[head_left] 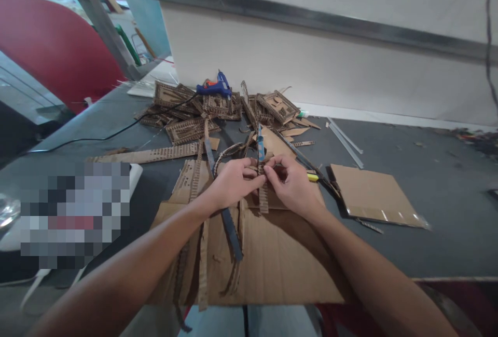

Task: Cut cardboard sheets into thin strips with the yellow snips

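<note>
Between my two hands a narrow strip of corrugated cardboard [263, 199] stands out toward me, its ridges showing. My left hand [237, 181] pinches it from the left, thumb and fingers closed. From the other side my right hand [290, 181] grips the same strip with thumb and forefinger. A blue printed patch [260, 142] shows on cardboard just beyond my fingertips. Beneath my hands lies a large brown cardboard sheet [288, 259]. Several loose strips, among them a blue-faced strip [232, 233], lie across it by my left wrist. A yellow-tipped tool [312, 177] pokes out behind my right hand.
A blue glue gun [216, 86] rests on a pile of cardboard frame pieces [187, 132] at the back, its cord running left. At right lie a flat cardboard piece [377, 191] and clear glue sticks [345, 142]. A white-edged device [134, 176], partly blurred, lies left.
</note>
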A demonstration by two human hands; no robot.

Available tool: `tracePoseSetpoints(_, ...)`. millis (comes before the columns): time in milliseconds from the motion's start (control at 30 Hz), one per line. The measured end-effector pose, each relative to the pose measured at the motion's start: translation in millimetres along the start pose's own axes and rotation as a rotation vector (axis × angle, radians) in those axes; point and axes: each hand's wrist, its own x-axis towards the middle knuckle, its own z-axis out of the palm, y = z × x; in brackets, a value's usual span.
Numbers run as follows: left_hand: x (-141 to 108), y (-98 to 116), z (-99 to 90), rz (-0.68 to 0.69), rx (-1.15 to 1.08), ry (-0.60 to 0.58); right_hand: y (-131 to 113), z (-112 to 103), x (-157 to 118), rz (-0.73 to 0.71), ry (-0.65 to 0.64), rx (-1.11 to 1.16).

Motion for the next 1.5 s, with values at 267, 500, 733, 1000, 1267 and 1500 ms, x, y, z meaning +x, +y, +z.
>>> tracePoseSetpoints(267, 0.3, 2.2, 0.2, -0.032, -0.023, 0.002, 0.6, -1.5, 0.6, -0.060, 0.053, -0.009)
tracePoseSetpoints(500, 0.2, -2.6, 0.6, 0.011, 0.001, -0.005, 0.4, -4.3, 0.6, 0.059, 0.048, 0.068)
tracePoseSetpoints(733, 0.4, -2.7, 0.3, 0.033, 0.069, 0.006, 0.3, -3.7, 2.3, 0.106, 0.008, 0.074)
tracePoseSetpoints(1000, 0.7, -1.8, 0.8, 0.033, 0.093, 0.011, -1.1, -2.1, 1.0, -0.089, 0.068, -0.081)
tracePoseSetpoints(1267, 0.0, 1.5, -0.1, 0.045, 0.106, 0.017, -1.3, -1.8, 0.5, -0.147, 0.090, -0.151)
tracePoseSetpoints(1500, -2.4, 5.2, 1.5, -0.003, 0.083, -0.001, -1.3, -2.1, 0.3, -0.147, 0.052, -0.174)
